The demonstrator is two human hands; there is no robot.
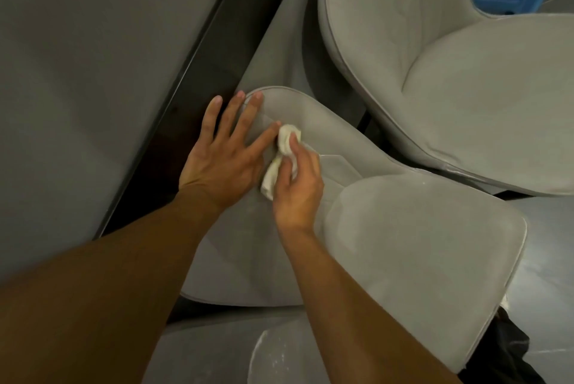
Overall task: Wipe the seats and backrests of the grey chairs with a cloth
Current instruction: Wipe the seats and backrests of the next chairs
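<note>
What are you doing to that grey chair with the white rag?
A person is wiping the nearer grey chair. The right hand grips a crumpled white cloth and presses it on the backrest. The left hand lies flat beside it, fingers spread on the chair. A second grey chair stands just behind, with neither hand on it.

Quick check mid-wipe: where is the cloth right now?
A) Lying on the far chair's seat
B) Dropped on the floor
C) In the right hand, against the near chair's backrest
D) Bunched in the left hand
C: the right hand grips the white cloth against the near chair's backrest, while the left hand lies flat with straight fingers beside it.
</note>
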